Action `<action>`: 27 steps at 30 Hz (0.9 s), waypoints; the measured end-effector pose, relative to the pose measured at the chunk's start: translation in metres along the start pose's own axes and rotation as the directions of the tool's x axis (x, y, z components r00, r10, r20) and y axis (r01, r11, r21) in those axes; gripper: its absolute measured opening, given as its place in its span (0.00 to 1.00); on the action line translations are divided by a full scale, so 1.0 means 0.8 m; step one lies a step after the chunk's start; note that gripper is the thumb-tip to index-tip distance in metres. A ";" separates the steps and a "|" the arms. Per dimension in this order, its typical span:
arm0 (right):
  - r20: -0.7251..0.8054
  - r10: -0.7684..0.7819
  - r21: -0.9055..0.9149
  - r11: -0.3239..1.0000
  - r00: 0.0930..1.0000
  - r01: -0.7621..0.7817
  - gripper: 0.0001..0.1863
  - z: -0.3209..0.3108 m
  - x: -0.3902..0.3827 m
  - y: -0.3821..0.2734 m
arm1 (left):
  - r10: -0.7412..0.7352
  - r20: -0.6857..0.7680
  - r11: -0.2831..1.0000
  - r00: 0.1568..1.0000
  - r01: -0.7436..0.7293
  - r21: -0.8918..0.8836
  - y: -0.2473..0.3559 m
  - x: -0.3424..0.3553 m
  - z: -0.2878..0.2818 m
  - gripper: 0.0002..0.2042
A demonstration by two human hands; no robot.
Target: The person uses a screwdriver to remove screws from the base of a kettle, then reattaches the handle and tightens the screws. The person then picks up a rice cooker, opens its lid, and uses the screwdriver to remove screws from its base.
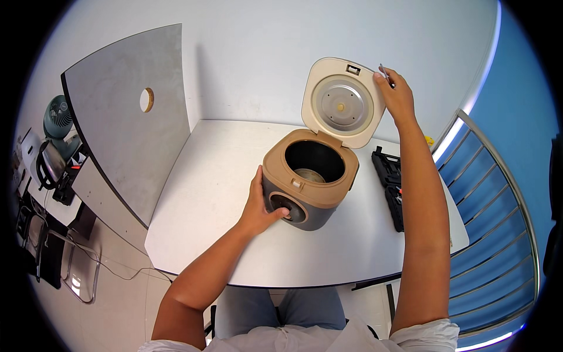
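A brown and dark grey rice cooker [311, 202] stands on the white table, turned a little, with its cream lid [316, 73] raised. The lid's inside has a round metal plate [342, 104]. In the dark cavity [311, 155] a metal disc shows at the bottom. My left hand [259, 206] grips the cooker's front left side, thumb over the round front panel [288, 207]. At the lid's upper right edge, my right hand [397, 97] is closed around a thin metal tool [384, 73], its thumb against the lid. The tool's exact kind is unclear.
An open black tool case [388, 170] lies right of the cooker, partly behind my right forearm. A grey partition [126, 123] with a round hole borders the table's left. Beyond it are a kettle [53, 164] and a fan [58, 117]. A metal railing [516, 199] stands at right.
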State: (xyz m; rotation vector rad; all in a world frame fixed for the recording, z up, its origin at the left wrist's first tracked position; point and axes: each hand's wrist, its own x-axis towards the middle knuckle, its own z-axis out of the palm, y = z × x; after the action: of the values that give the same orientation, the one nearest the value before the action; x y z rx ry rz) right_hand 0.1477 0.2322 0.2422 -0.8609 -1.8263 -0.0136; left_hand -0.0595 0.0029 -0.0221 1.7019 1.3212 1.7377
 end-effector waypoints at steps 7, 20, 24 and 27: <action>0.071 0.059 0.172 0.983 0.996 -0.070 0.22 -0.002 -0.008 -0.013 | -0.018 0.005 0.998 1.000 0.019 -0.066 0.008 0.001 0.000 0.60; 0.071 -0.127 0.335 0.937 0.989 0.097 0.15 -0.027 -0.056 -0.051 | -0.077 0.014 0.988 0.997 0.079 -0.135 0.022 0.005 0.000 0.61; 0.074 -0.245 0.276 0.937 0.967 0.217 0.15 -0.038 -0.079 -0.068 | -0.163 0.014 0.968 0.986 0.163 -0.190 0.036 0.006 0.003 0.62; 0.089 -0.287 0.243 0.935 0.954 0.259 0.16 -0.043 -0.092 -0.073 | -0.179 0.010 0.966 0.984 0.178 -0.185 0.032 0.005 0.004 0.62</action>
State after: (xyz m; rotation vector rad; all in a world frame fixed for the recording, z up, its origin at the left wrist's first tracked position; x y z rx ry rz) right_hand 0.1555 0.1352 0.2192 -0.4486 -2.0058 0.0740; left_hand -0.0488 -0.0054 0.0003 1.4307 1.2321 1.7052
